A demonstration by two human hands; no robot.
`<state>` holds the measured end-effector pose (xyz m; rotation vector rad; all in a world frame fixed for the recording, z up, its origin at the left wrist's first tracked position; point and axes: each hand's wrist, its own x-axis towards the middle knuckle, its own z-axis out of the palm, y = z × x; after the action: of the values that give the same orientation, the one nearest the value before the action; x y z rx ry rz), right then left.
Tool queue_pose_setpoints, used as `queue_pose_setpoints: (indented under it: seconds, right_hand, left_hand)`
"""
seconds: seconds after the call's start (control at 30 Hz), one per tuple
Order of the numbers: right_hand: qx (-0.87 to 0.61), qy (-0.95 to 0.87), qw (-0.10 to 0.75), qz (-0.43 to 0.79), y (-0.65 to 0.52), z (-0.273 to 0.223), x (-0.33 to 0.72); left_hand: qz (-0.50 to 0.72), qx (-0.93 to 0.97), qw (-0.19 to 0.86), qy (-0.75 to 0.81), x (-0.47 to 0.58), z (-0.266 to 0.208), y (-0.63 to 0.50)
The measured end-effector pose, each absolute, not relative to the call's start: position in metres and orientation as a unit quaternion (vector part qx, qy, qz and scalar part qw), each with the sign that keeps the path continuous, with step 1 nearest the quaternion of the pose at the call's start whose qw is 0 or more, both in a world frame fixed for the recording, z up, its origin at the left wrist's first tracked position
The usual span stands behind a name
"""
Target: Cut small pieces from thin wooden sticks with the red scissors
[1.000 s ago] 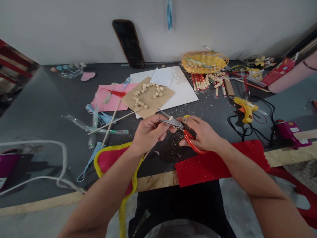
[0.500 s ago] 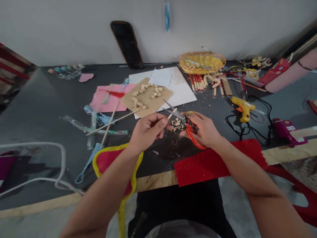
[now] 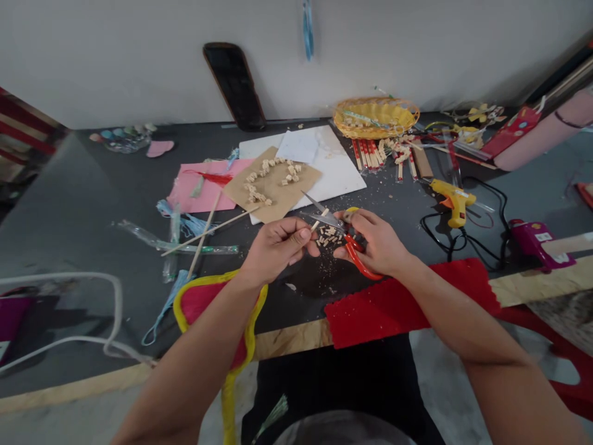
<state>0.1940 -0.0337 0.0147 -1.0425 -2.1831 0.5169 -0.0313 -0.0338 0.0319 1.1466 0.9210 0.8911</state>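
Between the thumb and fingers of my left hand [image 3: 283, 245] is a thin wooden stick [image 3: 319, 220], its short end poking up between the scissor blades. My right hand [image 3: 374, 243] is closed round the red handles of a pair of scissors [image 3: 331, 217]; the blades are parted and point up and left. Under the blades lies a small heap of cut stick pieces [image 3: 328, 235] with fine crumbs around it. Beyond my left hand, clusters of small wooden bits [image 3: 269, 175] form a curve on a brown card [image 3: 303, 185].
A yellow glue gun [image 3: 454, 201] and its black cable lie to the right. A yellow basket [image 3: 376, 117] stands behind, near red-and-cream stick bundles [image 3: 368, 154]. Long sticks [image 3: 204, 232] cross at left. Red felt [image 3: 380, 315] lies at the front edge, and a phone [image 3: 235, 86] leans on the wall.
The view has shifted slightly. Both hands keep their hold on the stick and scissors, with the blades still parted around the stick. A pale green tassel on my lap shows more clearly.
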Motion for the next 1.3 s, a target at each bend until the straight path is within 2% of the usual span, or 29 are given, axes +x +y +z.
queue_pose_setpoints:
  seconds: [0.23, 0.53, 0.9, 1.3]
  right_hand:
    - [-0.411, -0.843, 0.307, 0.162, -0.035, 0.022, 0.195]
    - [-0.428, -0.834, 0.302, 0.177, -0.035, 0.021, 0.197]
    - [-0.405, -0.842, 0.302, 0.188, -0.033, 0.017, 0.197]
    - [-0.438, -0.832, 0.294, 0.169, -0.038, 0.025, 0.196]
  left_hand:
    - [0.402, 0.489, 0.653, 0.415, -0.029, 0.029, -0.034]
    - [0.437, 0.527, 0.581, 0.440, -0.023, 0.031, -0.037]
    - [0.386, 0.504, 0.661, 0.399, -0.033, 0.023, -0.033]
    - [0.432, 0.494, 0.623, 0.426, -0.023, 0.029, -0.036]
